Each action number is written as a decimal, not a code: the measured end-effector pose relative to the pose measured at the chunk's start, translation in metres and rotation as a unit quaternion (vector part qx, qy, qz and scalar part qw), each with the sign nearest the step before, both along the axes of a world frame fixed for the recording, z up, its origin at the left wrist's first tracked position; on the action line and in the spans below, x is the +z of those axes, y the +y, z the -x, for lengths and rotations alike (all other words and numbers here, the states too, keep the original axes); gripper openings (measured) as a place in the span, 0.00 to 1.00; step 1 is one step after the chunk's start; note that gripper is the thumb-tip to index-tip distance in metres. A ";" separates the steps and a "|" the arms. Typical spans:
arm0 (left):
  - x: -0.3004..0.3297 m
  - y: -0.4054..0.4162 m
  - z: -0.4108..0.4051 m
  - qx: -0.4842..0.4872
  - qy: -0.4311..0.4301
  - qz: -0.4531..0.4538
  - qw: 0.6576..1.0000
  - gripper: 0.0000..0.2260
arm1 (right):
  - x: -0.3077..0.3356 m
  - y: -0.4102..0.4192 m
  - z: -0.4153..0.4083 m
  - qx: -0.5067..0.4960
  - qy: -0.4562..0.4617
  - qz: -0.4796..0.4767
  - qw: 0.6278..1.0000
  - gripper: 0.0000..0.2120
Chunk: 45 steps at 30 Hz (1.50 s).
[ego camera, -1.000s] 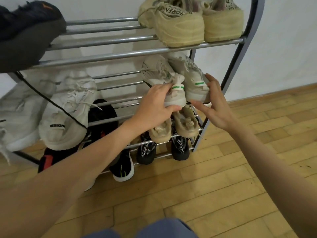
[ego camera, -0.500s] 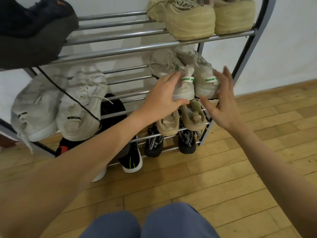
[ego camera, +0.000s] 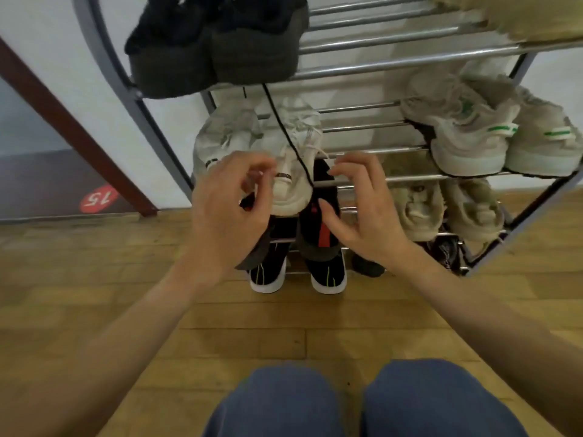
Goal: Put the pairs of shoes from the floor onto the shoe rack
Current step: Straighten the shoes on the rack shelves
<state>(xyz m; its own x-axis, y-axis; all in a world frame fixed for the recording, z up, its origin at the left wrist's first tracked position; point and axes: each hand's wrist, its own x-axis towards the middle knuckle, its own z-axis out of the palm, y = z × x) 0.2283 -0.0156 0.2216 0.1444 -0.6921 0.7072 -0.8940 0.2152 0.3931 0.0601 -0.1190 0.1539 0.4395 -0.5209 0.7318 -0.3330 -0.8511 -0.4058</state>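
Note:
The metal shoe rack [ego camera: 394, 63] stands against the wall, shoes on every shelf. A white sneaker pair [ego camera: 293, 184] sits heel-out at the left of the second shelf. My left hand [ego camera: 227, 212] hovers with curled, parted fingers just in front of its left shoe, holding nothing. My right hand [ego camera: 362, 209] is spread open beside the right shoe, over a black-and-red pair [ego camera: 323, 234] one shelf lower. White sneakers with green stripes [ego camera: 473, 137] rest at the right of the second shelf. Black shoes with white soles [ego camera: 328, 275] are at the bottom.
Dark shoes [ego camera: 214, 48] sit top left, and a black lace [ego camera: 284, 130] hangs from them across the white pair. Beige shoes [ego camera: 441, 209] lie on the third shelf at right. A door with a red "15" sticker [ego camera: 94, 198] is at left. Wooden floor [ego camera: 94, 279] lies below, my knees [ego camera: 284, 402] near.
My left hand has let go of the green-striped sneaker. Both hands and my view have shifted left to the white pair.

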 end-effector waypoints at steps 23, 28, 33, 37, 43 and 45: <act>-0.035 0.000 -0.097 0.030 -0.050 -0.194 0.979 0.25 | 0.027 -0.018 -0.073 0.018 0.045 -0.198 0.979 0.38; -0.031 -0.007 -0.102 0.017 -0.047 -0.192 0.980 0.24 | 0.019 -0.030 -0.071 0.023 0.066 -0.185 0.980 0.34; -0.034 -0.003 -0.089 0.055 -0.051 -0.160 0.984 0.25 | 0.015 -0.019 -0.066 0.001 0.058 -0.148 0.987 0.42; -0.053 0.023 -0.078 0.113 -0.003 -0.037 0.993 0.21 | -0.006 0.005 -0.042 -0.016 -0.081 0.048 0.995 0.23; -0.135 0.045 -0.088 0.122 -0.019 -0.109 0.986 0.16 | -0.075 0.014 -0.006 0.037 0.128 0.085 0.987 0.10; -0.157 0.042 -0.088 0.125 -0.004 -0.159 0.979 0.24 | -0.097 0.017 -0.007 -0.006 0.202 0.019 0.979 0.23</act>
